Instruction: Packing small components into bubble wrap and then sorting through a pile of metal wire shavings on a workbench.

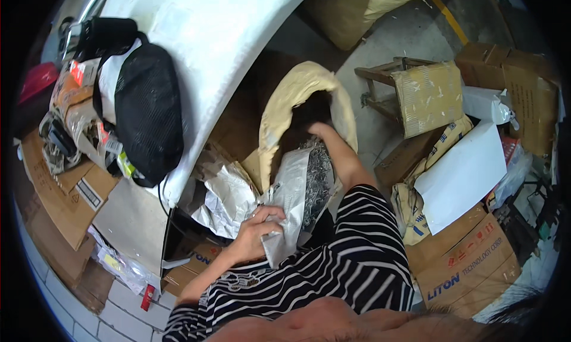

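In front of me a tan sack (275, 111) stands with its rolled rim raised in an arch round a dark opening. A silver-grey bag (288, 181) leans against it, its mouth showing a mass of small grey, metallic-looking pieces (318, 184). My left hand (259, 230) is closed on the near edge of the silver-grey bag. At the sack's opening is my right hand (316, 129), reaching inside beyond the grey pieces. Its fingers are hidden in the dark. Crumpled silver sheeting (229, 193) lies to the left of the bag.
A white-covered table (208, 38) on the left carries a black mesh bag (148, 113) and clutter. A small stool with a cardboard-covered seat (429, 98) stands at the far right. Nearer on the right are a white sheet (464, 172) and cardboard boxes (470, 264).
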`<action>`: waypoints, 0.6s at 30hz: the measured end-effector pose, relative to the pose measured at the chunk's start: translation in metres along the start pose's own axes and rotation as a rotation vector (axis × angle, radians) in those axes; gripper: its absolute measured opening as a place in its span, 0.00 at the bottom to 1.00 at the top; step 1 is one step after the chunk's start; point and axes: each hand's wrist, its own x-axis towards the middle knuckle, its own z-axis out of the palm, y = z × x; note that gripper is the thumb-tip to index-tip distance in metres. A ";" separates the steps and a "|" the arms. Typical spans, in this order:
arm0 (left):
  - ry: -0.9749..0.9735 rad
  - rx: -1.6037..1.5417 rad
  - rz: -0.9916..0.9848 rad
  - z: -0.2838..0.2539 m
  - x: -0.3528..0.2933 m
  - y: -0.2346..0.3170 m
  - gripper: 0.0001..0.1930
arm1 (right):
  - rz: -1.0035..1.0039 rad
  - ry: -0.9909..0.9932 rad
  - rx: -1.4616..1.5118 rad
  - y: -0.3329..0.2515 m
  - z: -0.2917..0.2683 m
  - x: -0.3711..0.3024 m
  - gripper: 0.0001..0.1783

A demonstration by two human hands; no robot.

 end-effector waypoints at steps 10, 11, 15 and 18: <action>0.032 -0.021 -0.106 -0.008 0.011 -0.006 0.12 | -0.025 -0.102 0.227 0.047 -0.002 0.019 0.23; 0.034 -0.031 -0.101 -0.007 0.014 -0.008 0.12 | -0.031 -0.107 0.247 0.043 0.002 0.020 0.23; 0.040 -0.033 -0.109 0.001 0.017 -0.007 0.11 | -0.061 -0.124 0.328 0.044 -0.008 0.024 0.24; 0.049 0.006 -0.111 0.001 0.015 -0.008 0.11 | -0.091 -0.142 0.384 0.035 0.013 0.023 0.24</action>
